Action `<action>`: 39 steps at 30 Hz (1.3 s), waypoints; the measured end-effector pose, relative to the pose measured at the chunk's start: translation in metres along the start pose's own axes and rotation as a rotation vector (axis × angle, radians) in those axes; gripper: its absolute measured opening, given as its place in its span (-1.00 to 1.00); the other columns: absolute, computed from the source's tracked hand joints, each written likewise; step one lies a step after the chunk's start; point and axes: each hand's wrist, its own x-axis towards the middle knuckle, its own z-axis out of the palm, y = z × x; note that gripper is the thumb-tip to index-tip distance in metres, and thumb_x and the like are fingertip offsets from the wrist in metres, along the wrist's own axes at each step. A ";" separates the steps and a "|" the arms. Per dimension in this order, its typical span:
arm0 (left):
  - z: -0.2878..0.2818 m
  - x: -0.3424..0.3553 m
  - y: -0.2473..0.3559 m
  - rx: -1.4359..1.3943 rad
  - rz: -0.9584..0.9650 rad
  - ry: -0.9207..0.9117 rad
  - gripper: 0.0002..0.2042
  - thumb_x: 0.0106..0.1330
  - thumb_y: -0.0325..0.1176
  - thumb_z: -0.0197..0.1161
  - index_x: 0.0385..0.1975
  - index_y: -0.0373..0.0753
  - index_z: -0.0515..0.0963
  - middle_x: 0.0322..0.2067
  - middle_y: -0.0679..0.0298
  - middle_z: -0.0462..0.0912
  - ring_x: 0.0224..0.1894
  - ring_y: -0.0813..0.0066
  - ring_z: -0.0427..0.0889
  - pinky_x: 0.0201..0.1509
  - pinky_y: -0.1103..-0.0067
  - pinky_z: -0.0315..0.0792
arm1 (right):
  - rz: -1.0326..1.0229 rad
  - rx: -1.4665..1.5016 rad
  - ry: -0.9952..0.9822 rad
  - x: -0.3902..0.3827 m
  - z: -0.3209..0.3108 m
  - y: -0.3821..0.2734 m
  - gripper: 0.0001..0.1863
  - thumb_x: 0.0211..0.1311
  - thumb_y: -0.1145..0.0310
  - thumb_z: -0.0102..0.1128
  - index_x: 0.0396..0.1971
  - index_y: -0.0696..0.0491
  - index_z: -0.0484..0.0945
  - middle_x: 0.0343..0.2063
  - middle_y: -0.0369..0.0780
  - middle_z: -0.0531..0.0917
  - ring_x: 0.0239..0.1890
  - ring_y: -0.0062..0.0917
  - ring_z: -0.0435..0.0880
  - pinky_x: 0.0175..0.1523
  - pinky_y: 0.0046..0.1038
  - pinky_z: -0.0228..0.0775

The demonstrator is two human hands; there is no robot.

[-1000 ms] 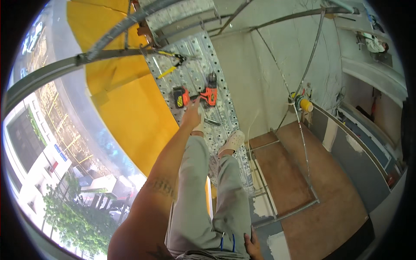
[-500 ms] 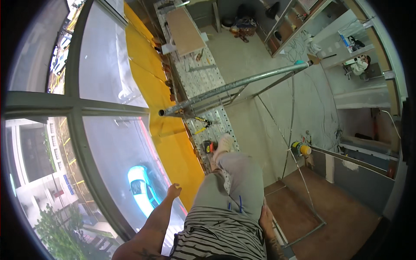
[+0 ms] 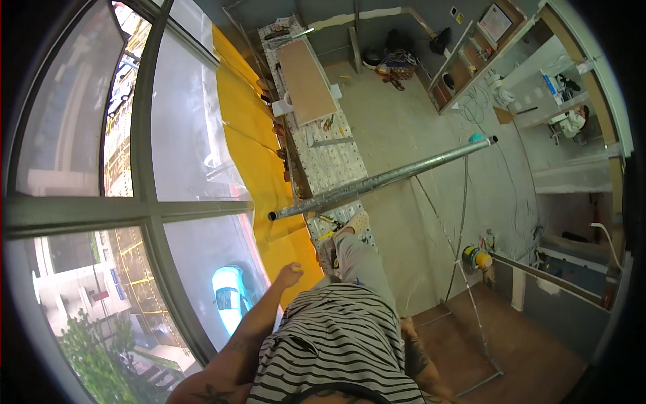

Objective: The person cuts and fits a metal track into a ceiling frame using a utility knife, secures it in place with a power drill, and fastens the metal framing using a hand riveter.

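My left hand (image 3: pixel 289 275) hangs in front of an orange-yellow sheet, its fingers loosely bent and nothing visible in it. My right hand (image 3: pixel 408 328) is down beside my hip, mostly hidden by my striped shirt; its fingers do not show. My forward foot (image 3: pixel 359 222) stands on a perforated metal scaffold plank (image 3: pixel 330 160). Beside that foot lies a yellow-handled tool (image 3: pixel 328 234), partly hidden. A steel scaffold pipe (image 3: pixel 383 178) crosses in front of me at an angle, touched by neither hand.
A brown board (image 3: pixel 306 81) lies farther along the planks. The orange-yellow sheet (image 3: pixel 235 114) runs along the left, beside a window frame (image 3: pixel 145 209) with a street below. Thin braces (image 3: pixel 464 202) drop on the right, near a yellow-topped container (image 3: pixel 479 258).
My view has tilted, so the pipe and planks sit lower in the picture. My forward foot has advanced along the plank toward the pipe. The left hand remains beside the sheet.
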 end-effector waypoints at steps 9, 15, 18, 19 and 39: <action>-0.146 -0.023 0.093 -0.352 0.222 0.303 -0.64 0.28 -0.35 0.17 0.05 -0.31 0.42 -0.42 0.16 0.64 -0.46 0.50 0.61 -0.40 0.58 0.46 | -0.232 0.280 -0.241 0.039 -0.038 -0.282 -0.79 0.29 0.24 0.07 -0.43 0.06 0.50 -0.58 -0.30 0.55 -0.56 -0.60 0.47 -0.43 -0.53 0.34; -0.171 -0.099 -0.022 -0.372 -0.226 0.338 -0.63 0.25 -0.33 0.21 0.05 -0.23 0.43 -0.42 0.17 0.64 -0.48 0.37 0.64 -0.40 0.46 0.51 | -0.502 0.548 -0.210 0.009 -0.071 -0.432 -0.84 0.29 0.24 0.08 -0.37 0.00 0.46 -0.64 -0.40 0.45 -0.55 -0.69 0.44 -0.42 -0.60 0.29; -0.182 -0.123 -0.050 -0.444 -0.519 0.228 -0.63 0.26 -0.31 0.22 0.07 -0.18 0.43 -0.37 0.16 0.62 -0.44 0.32 0.63 -0.39 0.38 0.52 | -0.489 0.547 -0.178 0.001 -0.070 -0.460 -0.84 0.31 0.23 0.06 -0.32 0.00 0.45 -0.61 -0.41 0.46 -0.53 -0.71 0.45 -0.38 -0.61 0.31; -0.185 -0.125 -0.052 -0.485 -0.534 0.247 -0.61 0.27 -0.30 0.21 0.09 -0.18 0.41 -0.31 0.15 0.60 -0.37 0.34 0.62 -0.37 0.39 0.52 | -0.482 0.520 -0.169 0.005 -0.068 -0.459 -0.82 0.32 0.20 0.04 -0.28 0.00 0.45 -0.61 -0.42 0.46 -0.52 -0.72 0.46 -0.37 -0.61 0.32; -0.367 0.200 0.155 -0.146 -0.040 0.058 -0.71 0.16 -0.33 0.26 -0.11 -0.22 0.52 -0.44 0.19 0.63 -0.47 0.39 0.64 -0.45 0.48 0.51 | 0.274 0.608 0.040 0.020 0.037 -0.335 -0.70 0.21 0.16 0.09 -0.17 0.04 0.50 -0.50 -0.25 0.54 -0.40 -0.49 0.51 -0.23 -0.29 0.34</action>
